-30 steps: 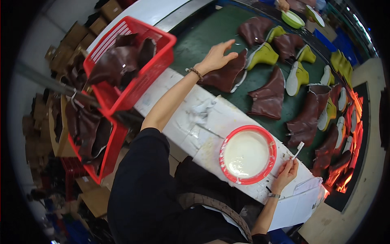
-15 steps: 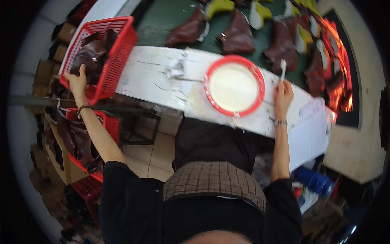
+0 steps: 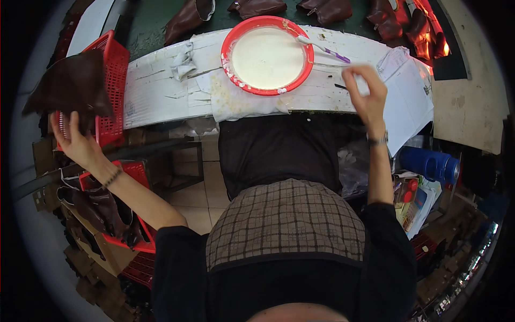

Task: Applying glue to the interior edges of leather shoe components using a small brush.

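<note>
From my remote view, a brown leather boot upper (image 3: pixel 67 80) is at far left, slightly blurred, raised over a red basket (image 3: pixel 116 91). The left hand (image 3: pixel 80 140) grasps its lower edge; the right hand (image 3: pixel 368 94), loosely curled, appears to hold nothing, near a brush (image 3: pixel 325 49) resting on a bowl's red rim (image 3: pixel 307 64). I judge the leather light, floppy, somewhat slick; I'd pinch it firmly by the edge.

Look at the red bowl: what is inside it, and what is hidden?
The bowl holds creamy white liquid, with a brush resting on the right rim. The liquid covers the bottom, which cannot be seen.
</note>
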A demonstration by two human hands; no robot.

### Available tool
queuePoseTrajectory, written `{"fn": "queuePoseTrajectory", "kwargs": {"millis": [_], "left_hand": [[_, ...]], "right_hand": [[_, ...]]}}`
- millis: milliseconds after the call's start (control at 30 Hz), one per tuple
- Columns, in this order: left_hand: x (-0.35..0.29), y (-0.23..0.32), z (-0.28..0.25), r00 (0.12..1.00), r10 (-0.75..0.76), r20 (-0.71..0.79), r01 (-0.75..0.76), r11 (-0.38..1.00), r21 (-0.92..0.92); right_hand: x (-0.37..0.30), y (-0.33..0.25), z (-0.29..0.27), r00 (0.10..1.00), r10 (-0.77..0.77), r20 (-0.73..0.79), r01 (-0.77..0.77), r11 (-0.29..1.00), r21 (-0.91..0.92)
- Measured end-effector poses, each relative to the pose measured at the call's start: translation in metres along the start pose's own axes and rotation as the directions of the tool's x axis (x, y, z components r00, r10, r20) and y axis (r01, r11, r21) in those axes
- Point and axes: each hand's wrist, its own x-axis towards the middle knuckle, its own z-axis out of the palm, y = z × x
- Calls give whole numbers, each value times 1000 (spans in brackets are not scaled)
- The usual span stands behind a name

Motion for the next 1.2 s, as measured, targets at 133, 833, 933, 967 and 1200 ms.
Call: {"fn": "queuePoseTrajectory", "kwargs": {"millis": [133,833,933,967,1200], "left_hand": [[-64,-24,32,839,-380,390,447,889,-95],[-96,-165,36,647,-626,436,684,729,32],[-80,-173,34,682,-602,414,598,786,156],[-71,-178,34,774,-480,413,389,875,288],[-61,-186,98,792,-345,504,81,878,472]], "right_hand": [[-88,-23,-2,795,327,511,-420,904,75],[-171,21,25,878,313,361,-358,932,62],[-131,0,2,858,437,268,-484,864,140],[-120,-5,-1,871,450,199,-480,866,142],[-127,6,0,798,506,327,-260,780,-570]]}}
